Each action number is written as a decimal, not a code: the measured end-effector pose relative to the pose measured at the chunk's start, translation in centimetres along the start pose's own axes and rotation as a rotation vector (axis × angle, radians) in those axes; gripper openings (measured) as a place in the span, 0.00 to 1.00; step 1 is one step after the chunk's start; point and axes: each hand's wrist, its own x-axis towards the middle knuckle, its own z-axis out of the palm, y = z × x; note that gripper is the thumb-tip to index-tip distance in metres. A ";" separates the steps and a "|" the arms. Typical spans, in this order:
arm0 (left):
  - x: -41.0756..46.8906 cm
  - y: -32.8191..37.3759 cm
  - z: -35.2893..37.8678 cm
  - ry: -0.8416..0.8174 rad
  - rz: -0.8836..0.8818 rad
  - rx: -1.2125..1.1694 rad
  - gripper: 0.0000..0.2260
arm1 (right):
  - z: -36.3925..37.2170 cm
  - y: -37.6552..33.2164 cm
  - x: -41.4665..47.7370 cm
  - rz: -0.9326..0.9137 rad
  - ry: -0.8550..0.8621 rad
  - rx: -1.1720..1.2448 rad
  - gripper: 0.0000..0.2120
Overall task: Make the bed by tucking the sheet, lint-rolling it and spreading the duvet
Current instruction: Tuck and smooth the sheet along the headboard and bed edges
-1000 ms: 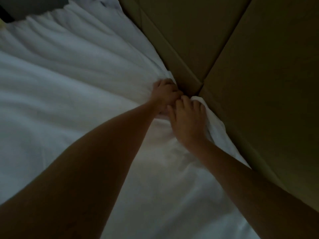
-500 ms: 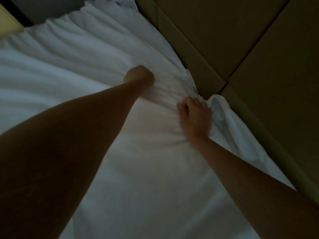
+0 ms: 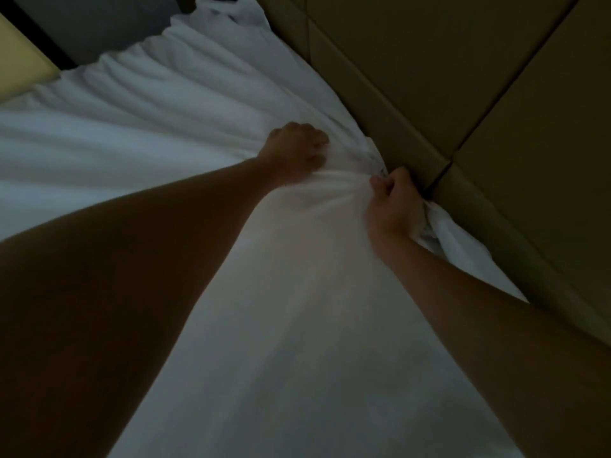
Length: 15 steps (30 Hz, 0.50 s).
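Note:
The white sheet (image 3: 139,137) covers the bed and runs in long folds toward the padded headboard (image 3: 429,77). My left hand (image 3: 297,150) is curled into the cloth a short way from the headboard and grips a bunch of it. Right against the headboard's lower edge, my right hand (image 3: 395,206) clutches the sheet's edge, with gathered cloth bulging out under its palm. Wrinkles fan out between the two hands. Both forearms reach in from the bottom of the view. No lint roller or duvet shows.
The headboard's tan panels fill the upper right, with a seam by my right hand. A yellowish surface (image 3: 23,64) and a dark gap (image 3: 89,31) lie at the upper left past the mattress corner. Loose sheet edge (image 3: 463,249) lies along the headboard base.
My left hand left the spot beside my right hand, swung left, and now grips the sheet nearer the headboard. My right hand slid closer to the headboard seam, still holding the edge.

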 end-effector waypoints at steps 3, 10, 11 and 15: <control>0.8 -2.1 -0.8 0.002 0.105 0.156 0.18 | 0.9 0.8 -0.3 -0.052 0.074 0.010 0.12; 2.2 -0.3 -1.3 0.174 0.137 0.228 0.07 | 2.4 1.7 -0.3 -0.178 0.187 0.110 0.13; 2.5 0.2 -1.3 0.224 0.155 0.227 0.08 | 2.5 1.8 -0.3 -0.182 0.195 0.107 0.13; 4.0 2.3 0.2 0.327 0.151 0.217 0.13 | 2.9 1.7 -0.3 -0.210 0.229 0.072 0.12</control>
